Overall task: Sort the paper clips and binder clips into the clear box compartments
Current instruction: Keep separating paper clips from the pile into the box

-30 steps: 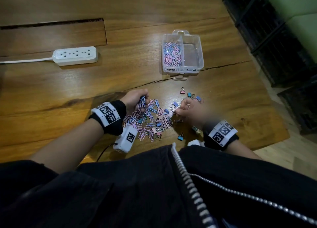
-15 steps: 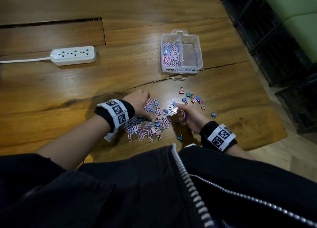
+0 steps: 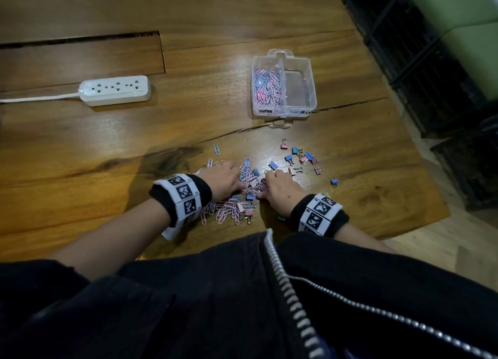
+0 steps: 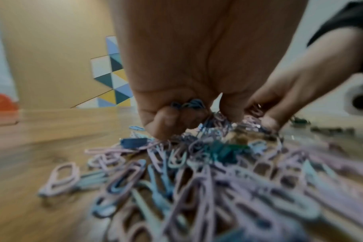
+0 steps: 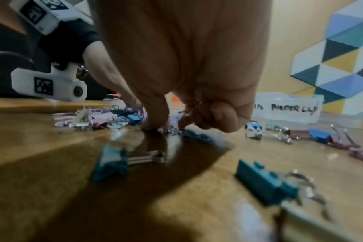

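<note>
A clear two-compartment box (image 3: 312, 89) stands at the back; pink and blue paper clips (image 3: 266, 87) fill its left compartment, and nothing shows in its right one. A loose pile of paper clips (image 3: 229, 213) lies near the table's front edge. Both hands are in it. My left hand (image 3: 237, 183) is palm down, and its curled fingers (image 4: 166, 121) grip several paper clips (image 4: 189, 104). My right hand (image 3: 265, 188) has its thumb and fingers (image 5: 155, 117) pinching clips against the wood. Small binder clips (image 3: 299, 156) lie scattered to its right.
A white power strip (image 3: 116, 90) with its cable lies far left. A slot (image 3: 80, 39) cuts the tabletop behind it. Teal binder clips (image 5: 112, 162) lie close under my right wrist. The table's right edge (image 3: 420, 170) borders dark racks (image 3: 431, 62).
My left hand has turned palm down onto the pile. My right hand has moved left, from the binder clips into the paper clips. The two hands now work close together.
</note>
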`<act>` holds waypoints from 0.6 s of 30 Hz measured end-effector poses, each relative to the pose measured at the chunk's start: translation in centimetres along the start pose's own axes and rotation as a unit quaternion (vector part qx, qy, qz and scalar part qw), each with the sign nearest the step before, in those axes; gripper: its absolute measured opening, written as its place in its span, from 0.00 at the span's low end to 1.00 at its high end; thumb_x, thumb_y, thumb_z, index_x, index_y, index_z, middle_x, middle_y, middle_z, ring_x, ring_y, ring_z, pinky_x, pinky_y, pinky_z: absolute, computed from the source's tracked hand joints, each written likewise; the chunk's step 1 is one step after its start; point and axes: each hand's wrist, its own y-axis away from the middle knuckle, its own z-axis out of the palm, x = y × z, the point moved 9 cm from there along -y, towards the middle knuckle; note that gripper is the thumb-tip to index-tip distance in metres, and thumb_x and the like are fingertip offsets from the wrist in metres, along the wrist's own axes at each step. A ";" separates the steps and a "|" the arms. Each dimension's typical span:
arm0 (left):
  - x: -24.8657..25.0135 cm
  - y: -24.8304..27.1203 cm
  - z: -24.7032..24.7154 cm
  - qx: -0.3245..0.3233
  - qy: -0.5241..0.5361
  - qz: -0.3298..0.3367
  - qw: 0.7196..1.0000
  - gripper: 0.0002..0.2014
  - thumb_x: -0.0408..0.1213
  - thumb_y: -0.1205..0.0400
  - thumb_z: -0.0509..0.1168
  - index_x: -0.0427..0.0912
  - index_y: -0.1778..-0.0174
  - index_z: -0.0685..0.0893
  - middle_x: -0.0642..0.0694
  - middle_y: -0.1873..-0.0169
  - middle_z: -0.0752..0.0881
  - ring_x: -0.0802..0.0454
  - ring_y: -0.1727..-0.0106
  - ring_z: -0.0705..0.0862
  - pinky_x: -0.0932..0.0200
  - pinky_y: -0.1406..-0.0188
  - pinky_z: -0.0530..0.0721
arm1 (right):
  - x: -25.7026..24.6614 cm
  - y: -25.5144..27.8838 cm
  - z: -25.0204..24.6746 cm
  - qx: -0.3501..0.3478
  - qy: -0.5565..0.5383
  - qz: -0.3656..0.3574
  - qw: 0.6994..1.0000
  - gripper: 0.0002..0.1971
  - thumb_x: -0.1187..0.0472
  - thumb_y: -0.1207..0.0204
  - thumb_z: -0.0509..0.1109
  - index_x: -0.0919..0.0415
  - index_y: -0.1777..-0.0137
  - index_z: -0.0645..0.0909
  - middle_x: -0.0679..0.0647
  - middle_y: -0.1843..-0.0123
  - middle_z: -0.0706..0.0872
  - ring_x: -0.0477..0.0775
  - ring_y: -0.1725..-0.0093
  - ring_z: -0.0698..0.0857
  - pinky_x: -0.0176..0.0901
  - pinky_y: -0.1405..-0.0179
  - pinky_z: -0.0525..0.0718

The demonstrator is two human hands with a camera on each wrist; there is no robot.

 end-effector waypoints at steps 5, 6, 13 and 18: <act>-0.6 0.0 -1.3 -0.022 0.378 -0.021 0.925 0.12 0.41 0.13 0.51 0.39 0.59 0.70 0.49 0.70 0.70 0.53 0.70 0.72 0.66 0.75 0.70 | -0.5 0.6 0.4 -0.048 0.078 -0.044 0.995 0.12 0.61 0.19 0.56 0.62 0.38 0.67 0.61 0.41 0.77 0.58 0.44 0.77 0.48 0.47 0.78; -0.8 0.0 -1.3 -0.032 0.491 -0.040 0.870 0.13 0.39 0.13 0.51 0.40 0.63 0.71 0.49 0.74 0.72 0.57 0.77 0.71 0.69 0.81 0.70 | -0.5 0.6 0.5 -0.056 0.086 -0.049 0.994 0.12 0.61 0.20 0.57 0.62 0.38 0.67 0.61 0.41 0.78 0.58 0.45 0.78 0.47 0.48 0.78; -1.8 -3.2 -6.3 -0.011 0.800 -0.040 0.599 0.12 0.30 0.18 0.49 0.39 0.66 0.72 0.47 0.79 0.81 0.59 0.85 0.75 0.71 0.92 0.72 | 0.8 0.4 -0.3 -0.105 -0.077 -0.034 0.991 0.08 0.60 0.16 0.49 0.61 0.51 0.68 0.50 0.64 0.74 0.51 0.63 0.74 0.36 0.68 0.71; -2.3 -7.8 -10.7 0.039 0.823 -0.082 0.561 0.10 0.31 0.16 0.49 0.31 0.56 0.74 0.40 0.75 0.83 0.53 0.81 0.82 0.65 0.84 0.83 | 2.0 0.0 -6.1 -0.044 -0.255 -0.026 0.966 0.13 0.63 0.18 0.53 0.58 0.66 0.64 0.50 0.70 0.68 0.47 0.73 0.65 0.37 0.74 0.64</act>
